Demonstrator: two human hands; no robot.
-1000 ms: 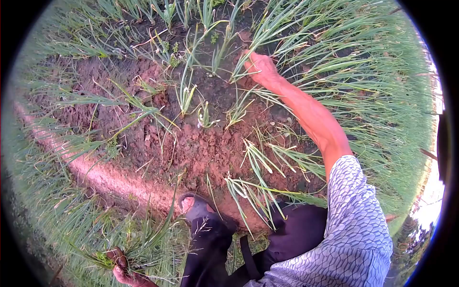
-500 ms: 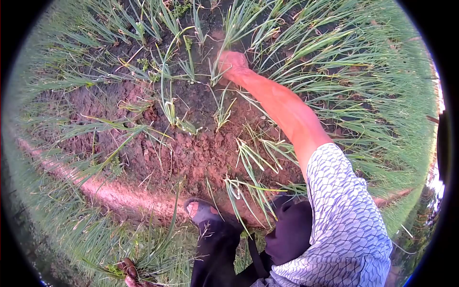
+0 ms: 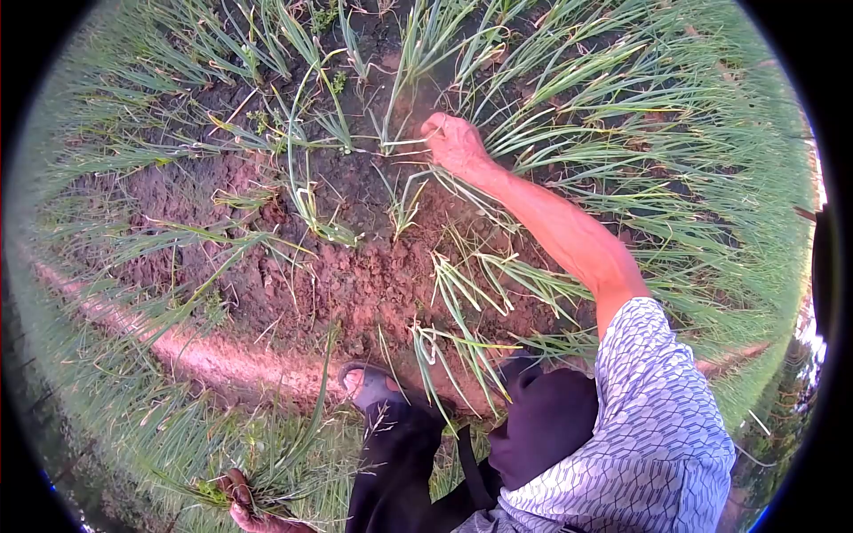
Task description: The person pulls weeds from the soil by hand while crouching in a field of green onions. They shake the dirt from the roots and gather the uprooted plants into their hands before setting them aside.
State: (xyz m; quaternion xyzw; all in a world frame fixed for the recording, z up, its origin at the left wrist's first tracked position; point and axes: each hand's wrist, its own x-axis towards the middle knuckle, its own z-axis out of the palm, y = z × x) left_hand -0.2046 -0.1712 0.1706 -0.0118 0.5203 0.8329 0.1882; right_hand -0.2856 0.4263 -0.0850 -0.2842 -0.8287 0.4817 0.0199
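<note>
My right hand (image 3: pixel 455 144) is closed in a pinch above dark soil, beside a clump of onion plants (image 3: pixel 425 44). Thin pale leaves (image 3: pixel 407 142) run up to its fingertips from the left; whether they are gripped or only touched, I cannot tell. At the bottom left, my left hand (image 3: pixel 242 508) has its fingers wrapped round a bunch of grassy weeds (image 3: pixel 275 475). Between the hands, a small onion plant (image 3: pixel 404 213) stands in the soil, with another bent onion plant (image 3: pixel 311 209) to its left.
Cut-looking onion leaves (image 3: pixel 458 284) lean over the reddish soil (image 3: pixel 346 289) near my legs. A raised earth edge (image 3: pixel 222 364) runs along the bed's near side. My sandalled foot (image 3: pixel 369 386) rests by it. Dense onion rows (image 3: pixel 640 133) fill the right side.
My right hand has drawn back from among the onion leaves, down and to the right, and its fingers now show. The left hand with the weeds has come slightly further into view.
</note>
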